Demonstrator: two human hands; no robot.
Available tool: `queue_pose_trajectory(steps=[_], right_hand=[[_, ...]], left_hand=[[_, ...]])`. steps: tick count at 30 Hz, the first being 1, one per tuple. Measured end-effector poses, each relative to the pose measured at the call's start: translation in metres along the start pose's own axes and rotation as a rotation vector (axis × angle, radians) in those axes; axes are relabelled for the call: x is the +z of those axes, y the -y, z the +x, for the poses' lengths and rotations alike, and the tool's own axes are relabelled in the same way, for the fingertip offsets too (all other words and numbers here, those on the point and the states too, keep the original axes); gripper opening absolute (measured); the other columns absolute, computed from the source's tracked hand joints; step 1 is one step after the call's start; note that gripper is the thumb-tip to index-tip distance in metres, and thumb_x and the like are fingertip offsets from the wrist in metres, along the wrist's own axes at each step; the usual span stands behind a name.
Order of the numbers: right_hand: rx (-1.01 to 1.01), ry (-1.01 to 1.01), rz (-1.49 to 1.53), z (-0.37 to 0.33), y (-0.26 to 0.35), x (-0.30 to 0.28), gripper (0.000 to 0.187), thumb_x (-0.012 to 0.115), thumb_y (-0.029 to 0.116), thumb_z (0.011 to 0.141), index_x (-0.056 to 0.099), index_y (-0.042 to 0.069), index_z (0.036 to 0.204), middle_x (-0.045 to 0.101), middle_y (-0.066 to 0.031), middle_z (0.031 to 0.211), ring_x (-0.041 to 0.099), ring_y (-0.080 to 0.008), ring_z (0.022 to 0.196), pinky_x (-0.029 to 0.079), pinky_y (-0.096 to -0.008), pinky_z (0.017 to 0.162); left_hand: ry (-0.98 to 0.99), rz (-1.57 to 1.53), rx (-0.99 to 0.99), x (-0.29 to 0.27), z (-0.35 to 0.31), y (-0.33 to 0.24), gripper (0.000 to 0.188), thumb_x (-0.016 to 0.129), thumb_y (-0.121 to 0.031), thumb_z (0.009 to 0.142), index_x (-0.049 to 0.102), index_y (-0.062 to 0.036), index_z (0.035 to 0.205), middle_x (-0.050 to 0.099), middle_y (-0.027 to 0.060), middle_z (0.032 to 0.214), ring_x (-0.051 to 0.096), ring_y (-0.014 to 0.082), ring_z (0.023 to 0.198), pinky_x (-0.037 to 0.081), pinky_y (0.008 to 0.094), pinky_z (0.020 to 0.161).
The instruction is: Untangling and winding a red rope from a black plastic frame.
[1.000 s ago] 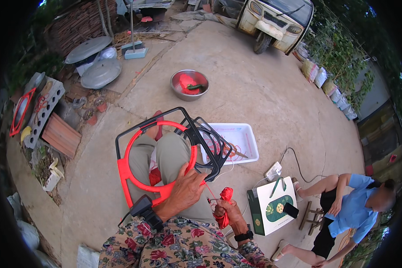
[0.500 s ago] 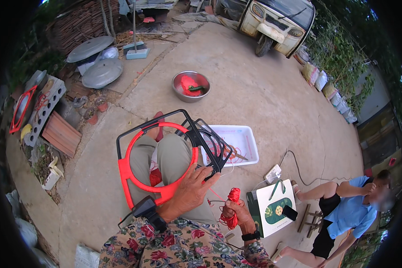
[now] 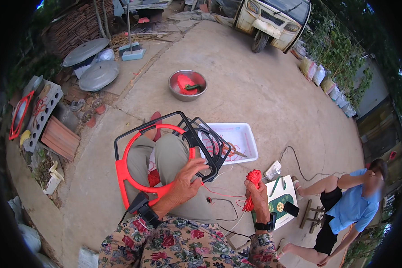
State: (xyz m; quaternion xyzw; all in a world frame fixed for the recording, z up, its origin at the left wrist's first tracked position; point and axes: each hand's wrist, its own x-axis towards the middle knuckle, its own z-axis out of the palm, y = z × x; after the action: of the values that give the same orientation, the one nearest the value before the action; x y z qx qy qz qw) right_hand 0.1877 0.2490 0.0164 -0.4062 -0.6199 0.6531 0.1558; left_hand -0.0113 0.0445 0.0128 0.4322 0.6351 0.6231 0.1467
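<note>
A black frame with a red-wrapped ring is being borne across the knees, its right end overlapping further dark bars. A bundle of red cord is being gripped in the right hand, to the right of the frame, and a thin strand is being stretched from it toward the left hand. The left hand is being laid over the ring's near right edge, thumb and fingers apart; that stretch is being covered, so whether it is grasping the ring cannot be told.

Beyond the frame, a white tray is being partly blocked by the bars; loose red strands and what seem to be scissors are lying in it. Near the right hand, a white and green bag is being partly hidden by the hand, a dark phone is overlapping its right side, and a white power strip is lying just past it.

Farther out, something red and something green are being held in a steel basin. A person in a blue shirt is sitting at the right. A vehicle is being cut off by the top edge.
</note>
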Motion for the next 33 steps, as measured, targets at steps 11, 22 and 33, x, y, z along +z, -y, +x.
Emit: queue_pose_trajectory(steps=[11,22,33], right_hand=[[-0.812,0.137,-0.769,0.024,0.078,0.075,0.033,0.065,0.013,0.088,0.060,0.006,0.119,0.061,-0.0090,0.094,0.057,-0.0255,0.087,0.043,-0.0397,0.079],[-1.164,0.352,-1.245,0.049,0.083,0.118,0.015,0.064,0.009,0.080,0.069,0.009,0.095,0.058,-0.0069,0.090,0.054,-0.0258,0.096,0.035,-0.0458,0.094],[-1.071,0.369,-1.054,0.054,0.085,0.107,0.036,0.075,0.011,0.073,0.063,0.008,0.106,0.062,-0.0073,0.100,0.055,-0.0278,0.102,0.035,-0.0456,0.095]], left_hand=[[-0.180,0.290,0.095,-0.007,-0.006,0.001,0.045,0.053,0.011,0.073,0.060,0.0016,0.117,0.060,0.0201,0.113,0.056,0.0385,0.105,0.047,0.0429,0.093],[-0.264,0.386,0.066,0.005,0.008,-0.004,0.056,0.073,-0.005,0.081,0.052,0.0037,0.132,0.056,0.0221,0.128,0.051,0.0386,0.120,0.038,0.0454,0.104],[-0.219,0.409,0.059,0.010,0.019,0.008,0.029,0.071,0.002,0.075,0.063,-0.0020,0.102,0.061,0.0138,0.097,0.057,0.0331,0.097,0.043,0.0427,0.088]])
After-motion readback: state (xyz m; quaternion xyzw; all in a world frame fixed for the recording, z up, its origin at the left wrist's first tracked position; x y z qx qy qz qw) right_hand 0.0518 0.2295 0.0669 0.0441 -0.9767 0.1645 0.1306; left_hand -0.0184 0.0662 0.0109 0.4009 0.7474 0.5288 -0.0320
